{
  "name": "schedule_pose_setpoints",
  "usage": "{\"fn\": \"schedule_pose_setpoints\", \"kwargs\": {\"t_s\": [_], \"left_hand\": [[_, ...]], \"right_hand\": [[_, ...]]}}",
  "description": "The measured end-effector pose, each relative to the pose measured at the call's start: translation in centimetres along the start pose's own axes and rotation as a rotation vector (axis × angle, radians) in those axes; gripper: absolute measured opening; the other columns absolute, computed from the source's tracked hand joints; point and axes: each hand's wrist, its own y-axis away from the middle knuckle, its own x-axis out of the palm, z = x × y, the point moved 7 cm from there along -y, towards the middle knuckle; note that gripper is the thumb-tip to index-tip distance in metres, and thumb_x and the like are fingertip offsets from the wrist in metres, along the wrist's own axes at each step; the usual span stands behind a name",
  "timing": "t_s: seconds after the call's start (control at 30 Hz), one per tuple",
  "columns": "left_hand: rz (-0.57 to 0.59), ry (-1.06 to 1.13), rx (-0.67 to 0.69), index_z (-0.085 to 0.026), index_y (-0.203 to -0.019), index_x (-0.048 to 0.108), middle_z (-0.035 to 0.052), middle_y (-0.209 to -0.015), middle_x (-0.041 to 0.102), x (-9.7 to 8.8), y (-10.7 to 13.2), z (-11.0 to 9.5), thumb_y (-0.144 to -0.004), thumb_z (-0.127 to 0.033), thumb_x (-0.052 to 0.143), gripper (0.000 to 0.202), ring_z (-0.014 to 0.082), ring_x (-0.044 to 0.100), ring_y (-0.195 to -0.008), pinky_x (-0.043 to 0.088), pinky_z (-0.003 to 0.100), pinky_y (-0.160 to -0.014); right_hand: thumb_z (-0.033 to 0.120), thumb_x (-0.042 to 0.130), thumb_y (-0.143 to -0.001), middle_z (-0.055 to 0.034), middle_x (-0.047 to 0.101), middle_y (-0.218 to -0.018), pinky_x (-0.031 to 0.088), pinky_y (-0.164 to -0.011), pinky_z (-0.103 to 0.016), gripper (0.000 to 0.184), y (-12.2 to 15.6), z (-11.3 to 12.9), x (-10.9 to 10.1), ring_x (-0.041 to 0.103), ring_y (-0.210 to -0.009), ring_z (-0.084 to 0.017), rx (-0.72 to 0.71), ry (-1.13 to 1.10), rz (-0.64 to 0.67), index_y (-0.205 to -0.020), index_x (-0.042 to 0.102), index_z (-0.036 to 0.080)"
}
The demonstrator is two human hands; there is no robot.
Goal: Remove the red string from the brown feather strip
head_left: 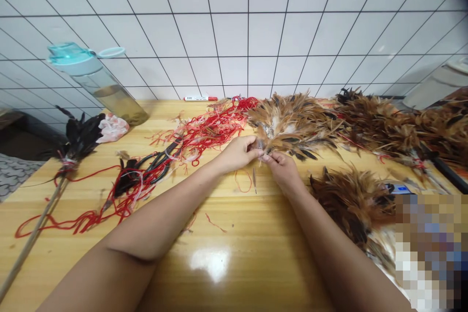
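Observation:
Both hands meet at the near edge of a fan of brown feathers (292,124) lying on the wooden table (226,253). My left hand (239,152) is closed, its fingers pinching the quill ends of the feathers. My right hand (281,165) is closed too, pinching the same bunch from the right. A thin red thread (243,183) and one loose feather lie on the table just below the hands.
A tangle of red string (204,134) with black scissors (153,165) lies left. A stick with black feathers (75,148) and a teal-capped bottle (97,83) sit far left. More brown feather bundles (387,124) fill the right, and a red marker (200,98) lies by the tiled wall.

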Motion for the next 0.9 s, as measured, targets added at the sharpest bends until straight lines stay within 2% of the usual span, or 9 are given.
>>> {"fn": "schedule_pose_setpoints", "kwargs": {"t_s": [0.13, 0.27, 0.37, 0.47, 0.6, 0.77, 0.9], "left_hand": [[0.022, 0.014, 0.019, -0.015, -0.069, 0.057, -0.001, -0.063, 0.055, 0.3, 0.0, -0.1, -0.073, -0.025, 0.064, 0.013, 0.0111, 0.047, -0.061, 0.034, 0.023, -0.059], [0.073, 0.238, -0.009, -0.014, -0.074, 0.054, 0.0024, -0.067, 0.064, 1.1, -0.1, 0.1, -0.073, -0.03, 0.067, 0.02, 0.0127, 0.056, -0.063, 0.039, 0.024, -0.063], [0.049, 0.359, -0.032, -0.016, -0.077, 0.05, 0.0028, -0.066, 0.066, 1.1, -0.1, 0.3, -0.071, -0.034, 0.071, 0.029, 0.0125, 0.059, -0.06, 0.04, 0.023, -0.058], [0.052, 0.391, -0.094, -0.014, -0.074, 0.052, 0.0045, -0.069, 0.067, 1.3, -0.1, 0.9, -0.07, -0.037, 0.073, 0.032, 0.0092, 0.056, -0.056, 0.039, 0.021, -0.056], [0.059, 0.429, -0.103, -0.01, -0.075, 0.063, 0.0059, -0.075, 0.069, 1.8, 0.0, 1.1, -0.068, -0.038, 0.076, 0.031, 0.0076, 0.055, -0.06, 0.04, 0.022, -0.06], [0.005, 0.5, -0.09, -0.01, -0.07, 0.066, 0.0052, -0.069, 0.068, 2.2, 0.0, 1.3, -0.066, -0.037, 0.077, 0.029, 0.0095, 0.057, -0.062, 0.04, 0.023, -0.062], [-0.022, 0.497, -0.077, -0.011, -0.068, 0.064, 0.0035, -0.063, 0.066, 2.3, 0.2, 1.2, -0.065, -0.038, 0.077, 0.03, 0.0098, 0.057, -0.059, 0.039, 0.023, -0.06]], "right_hand": [[0.04, 0.056, -0.073, -0.0003, 0.057, -0.061, 0.041, -0.064, -0.029, 0.023, 0.0, -0.1, 0.2, 0.051, -0.064, -0.016, -0.04, 0.056, 0.039, -0.062, 0.059, 0.02], [0.038, 0.049, -0.077, -0.0011, 0.056, -0.063, 0.041, -0.065, -0.03, 0.022, 0.2, 0.5, 0.2, 0.051, -0.066, -0.017, -0.077, 0.1, 0.043, -0.063, 0.055, 0.021], [0.039, 0.044, -0.08, -0.0008, 0.054, -0.064, 0.04, -0.065, -0.031, 0.024, 0.3, 1.3, 0.3, 0.05, -0.065, -0.017, -0.108, 0.093, 0.034, -0.064, 0.049, 0.021], [0.04, 0.041, -0.08, -0.0009, 0.052, -0.065, 0.039, -0.065, -0.031, 0.025, 0.3, 1.6, 0.1, 0.048, -0.065, -0.017, -0.128, 0.093, 0.004, -0.064, 0.044, 0.022], [0.039, 0.039, -0.08, -0.0008, 0.05, -0.064, 0.038, -0.063, -0.03, 0.024, 0.2, 1.4, -0.3, 0.046, -0.065, -0.017, -0.117, 0.141, -0.062, -0.062, 0.04, 0.023], [0.032, 0.037, -0.081, -0.0015, 0.048, -0.061, 0.036, -0.062, -0.031, 0.022, 0.4, 1.8, -0.3, 0.044, -0.062, -0.018, -0.147, 0.283, -0.091, -0.061, 0.037, 0.024], [0.024, 0.037, -0.081, -0.0035, 0.05, -0.063, 0.035, -0.062, -0.032, 0.019, 1.1, 2.2, 0.0, 0.045, -0.063, -0.019, -0.177, 0.444, -0.131, -0.062, 0.041, 0.024]]}}
